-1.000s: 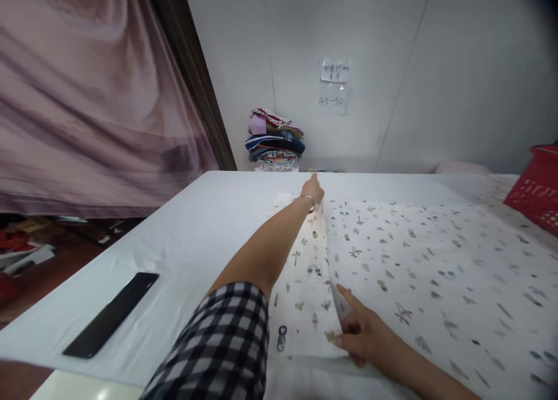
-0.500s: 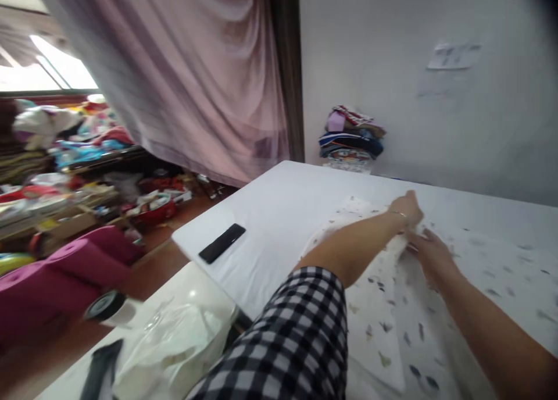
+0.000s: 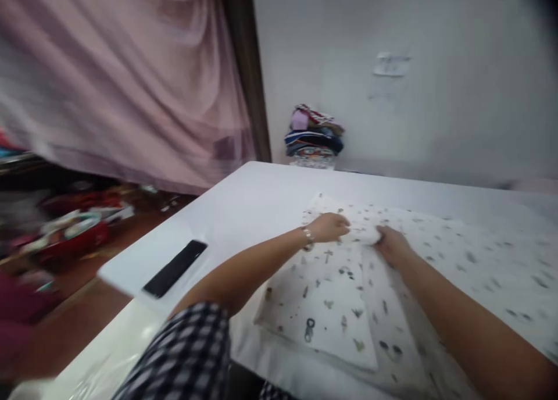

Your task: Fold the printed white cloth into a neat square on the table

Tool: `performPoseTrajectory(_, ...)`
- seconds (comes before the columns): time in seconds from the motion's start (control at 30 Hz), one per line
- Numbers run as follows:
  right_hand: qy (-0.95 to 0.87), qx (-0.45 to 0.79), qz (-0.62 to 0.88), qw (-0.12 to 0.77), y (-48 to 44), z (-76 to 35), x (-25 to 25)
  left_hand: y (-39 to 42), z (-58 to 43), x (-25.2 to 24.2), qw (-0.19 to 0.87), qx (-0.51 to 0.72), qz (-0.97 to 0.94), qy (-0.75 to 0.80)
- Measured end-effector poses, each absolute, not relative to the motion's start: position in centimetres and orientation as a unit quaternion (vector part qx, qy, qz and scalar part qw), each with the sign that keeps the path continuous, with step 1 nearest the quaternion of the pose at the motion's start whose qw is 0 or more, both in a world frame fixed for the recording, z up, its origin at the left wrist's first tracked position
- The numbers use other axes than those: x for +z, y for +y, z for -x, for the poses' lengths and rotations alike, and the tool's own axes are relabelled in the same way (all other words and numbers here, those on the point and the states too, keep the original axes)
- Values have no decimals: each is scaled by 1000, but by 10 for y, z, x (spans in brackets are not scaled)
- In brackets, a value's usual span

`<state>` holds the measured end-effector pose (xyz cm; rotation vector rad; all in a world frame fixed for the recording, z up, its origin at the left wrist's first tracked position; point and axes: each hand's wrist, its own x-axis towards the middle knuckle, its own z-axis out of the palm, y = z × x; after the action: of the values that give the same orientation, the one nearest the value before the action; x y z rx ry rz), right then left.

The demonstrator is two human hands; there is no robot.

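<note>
White fabric (image 3: pixel 318 298) printed with small dark motifs lies in layers over the table, with a folded piece on top in front of me. My left hand (image 3: pixel 330 227), a bracelet at its wrist, is closed on the fabric near the far part of that piece. Just to the right, my right hand (image 3: pixel 391 244) pinches the same fabric. A short stretch of cloth is bunched between the two hands. Some of my fingertips are hidden in its folds.
The white table (image 3: pixel 244 196) carries a black phone-like slab (image 3: pixel 175 268) near its left edge. Folded clothes (image 3: pixel 314 134) are stacked by the wall at the back. A pink curtain (image 3: pixel 165 86) hangs at the left, with a red container (image 3: pixel 87 237) on the floor beneath.
My view has swung right. My hands, crossed closely before, are now apart side by side, the left hand to the left, with fabric between them.
</note>
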<state>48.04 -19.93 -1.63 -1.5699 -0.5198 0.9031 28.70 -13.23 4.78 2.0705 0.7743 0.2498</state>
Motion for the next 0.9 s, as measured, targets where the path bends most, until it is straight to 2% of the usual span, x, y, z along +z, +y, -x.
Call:
performPoseTrajectory(0.13, -201, 380, 662, 614, -191, -483, -18, -128, -269, 41, 451, 77, -828, 325)
performPoseTrajectory(0.3, -293, 305, 690, 588, -186, -475, -8, -114, -309, 43, 457, 158, -782, 393)
performPoseTrajectory(0.63, -499, 203, 662, 521, -182, -454, 5, -93, -377, 50, 361, 203, -775, 477)
performPoseTrajectory(0.77, -457, 215, 709, 493, -189, -442, 11, -91, -382, 63, 319, 218, -775, 500)
performPoseTrajectory(0.9, -416, 281, 718, 482, -206, -421, 11, -81, -381, 97, 289, 242, -778, 503)
